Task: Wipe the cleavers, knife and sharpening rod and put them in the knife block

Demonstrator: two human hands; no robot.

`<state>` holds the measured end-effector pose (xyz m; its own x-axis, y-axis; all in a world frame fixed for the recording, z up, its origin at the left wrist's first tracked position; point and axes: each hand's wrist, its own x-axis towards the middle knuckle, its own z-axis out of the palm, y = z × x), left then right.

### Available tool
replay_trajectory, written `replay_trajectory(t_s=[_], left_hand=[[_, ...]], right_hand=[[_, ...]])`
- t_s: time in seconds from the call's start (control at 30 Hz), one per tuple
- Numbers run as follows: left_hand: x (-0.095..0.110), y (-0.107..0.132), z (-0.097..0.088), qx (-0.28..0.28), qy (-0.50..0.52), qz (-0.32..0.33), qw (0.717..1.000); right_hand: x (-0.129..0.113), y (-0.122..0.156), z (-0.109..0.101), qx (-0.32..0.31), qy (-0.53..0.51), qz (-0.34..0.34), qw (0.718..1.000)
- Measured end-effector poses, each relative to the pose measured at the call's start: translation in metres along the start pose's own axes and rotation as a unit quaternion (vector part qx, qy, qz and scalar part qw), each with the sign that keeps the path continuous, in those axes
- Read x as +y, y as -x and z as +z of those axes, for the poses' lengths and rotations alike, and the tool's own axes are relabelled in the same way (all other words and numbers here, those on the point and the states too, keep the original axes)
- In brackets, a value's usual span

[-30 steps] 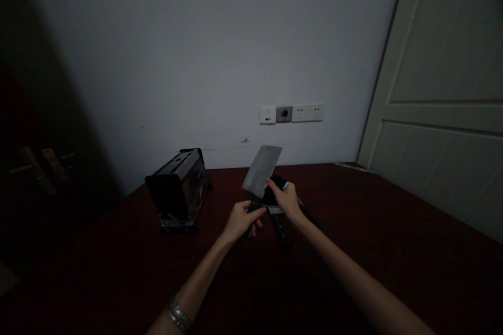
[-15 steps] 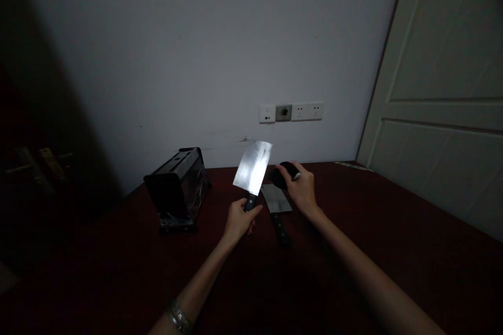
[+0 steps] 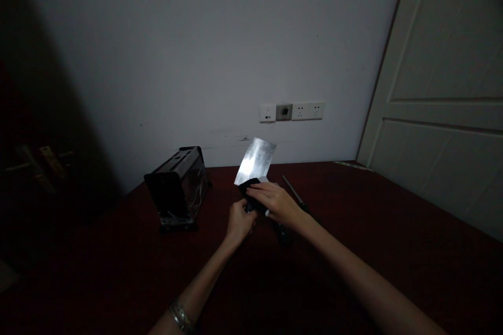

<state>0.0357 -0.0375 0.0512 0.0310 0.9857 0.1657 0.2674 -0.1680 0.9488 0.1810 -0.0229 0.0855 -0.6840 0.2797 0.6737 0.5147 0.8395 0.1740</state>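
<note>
My left hand is closed around the dark handle of a cleaver, whose broad shiny blade tilts up toward the wall. In my right hand is a black cloth with white showing at its edges. The cloth lies across the lower end of the blade, where it meets the handle, just above my left fingers. Under my right wrist lies a second cleaver, its black handle partly visible and its blade hidden. A narrow long blade with a dark handle rests beyond my right wrist.
A black knife block with clear side panels and a slotted top stands on the left of the dark red table. Wall sockets sit above the back edge. A pale door is on the right. A thin flat strip lies at the back right.
My right hand has moved left with the black cloth, from above the lying cleaver onto the base of the held blade. The narrow blade has come into view; the lying cleaver's blade is covered.
</note>
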Motion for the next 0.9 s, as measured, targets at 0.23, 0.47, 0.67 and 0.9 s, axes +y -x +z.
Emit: replay_trajectory(t_s=[0.23, 0.47, 0.67, 0.9], left_hand=[[-0.001, 0.0, 0.0, 0.01, 0.021, 0.028, 0.999], [0.002, 0.0, -0.003, 0.019, 0.038, 0.029, 0.999], [-0.002, -0.002, -0.003, 0.031, 0.012, 0.049, 0.998], [-0.007, -0.006, -0.003, 0.05, -0.02, 0.107, 0.993]], right_hand=[[-0.003, 0.002, -0.004, 0.025, -0.009, 0.013, 1.0], [-0.007, 0.0, -0.008, 0.051, -0.014, 0.027, 0.998], [-0.013, -0.001, -0.005, 0.059, -0.038, 0.055, 0.996], [-0.013, 0.002, 0.0, 0.053, -0.062, 0.061, 0.995]])
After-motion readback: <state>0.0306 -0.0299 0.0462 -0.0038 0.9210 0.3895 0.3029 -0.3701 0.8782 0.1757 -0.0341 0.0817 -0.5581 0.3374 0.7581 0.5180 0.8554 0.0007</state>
